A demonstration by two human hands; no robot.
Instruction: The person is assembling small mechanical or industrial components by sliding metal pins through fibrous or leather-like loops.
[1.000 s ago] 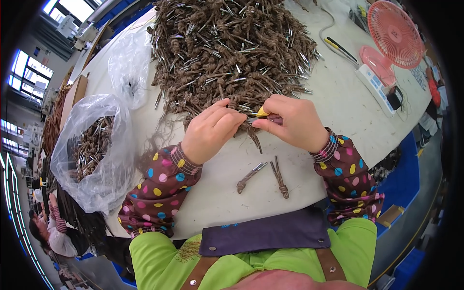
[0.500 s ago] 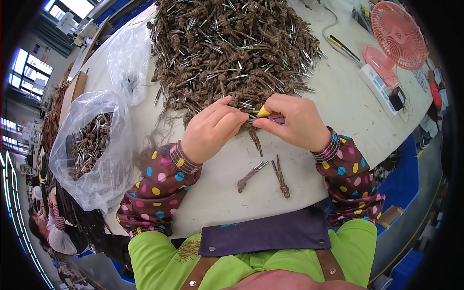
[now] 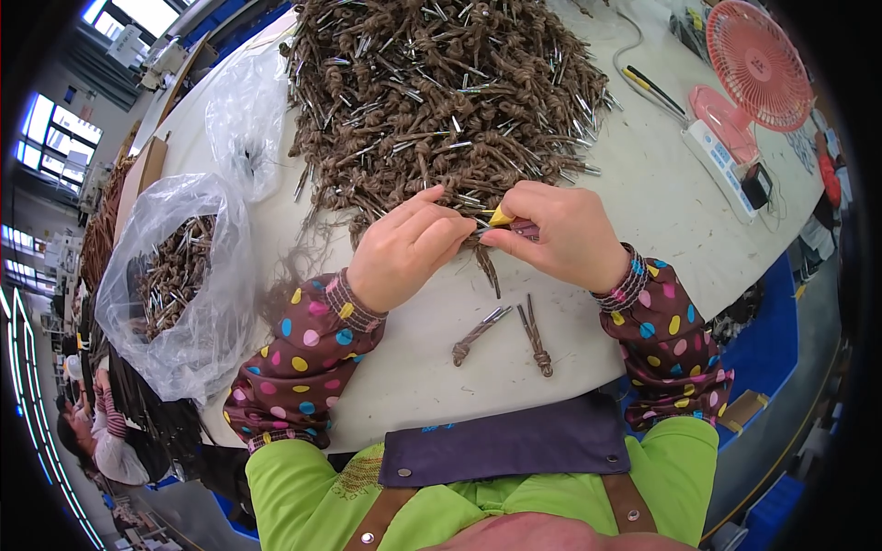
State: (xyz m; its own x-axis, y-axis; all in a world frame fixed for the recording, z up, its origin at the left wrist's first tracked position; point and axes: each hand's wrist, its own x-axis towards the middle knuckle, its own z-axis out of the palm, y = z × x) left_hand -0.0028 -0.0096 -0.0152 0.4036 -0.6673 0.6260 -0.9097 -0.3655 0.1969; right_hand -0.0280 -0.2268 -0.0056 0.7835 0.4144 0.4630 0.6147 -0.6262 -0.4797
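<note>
At the near edge of a big pile of knotted brown cords with metal tips, my two hands meet. My left hand is closed, its thumb and fingertips pinching a brown cord whose end hangs toward me. Closed around a small hand tool is my right hand. Yellow and dark red parts of this tool show; its working end lies by my left fingertips, partly hidden. On the table nearer me lie two loose knotted cords, one slanting and one more upright.
A clear plastic bag of similar cords stands at left, another thin bag behind it. To the right are a pink fan, a white power strip and a yellow-and-black pen-like tool. Another person is at far left.
Both hands stay nearly in place at the pile's edge, with only a slight shift of the fingers. The whole view has moved a few pixels.
</note>
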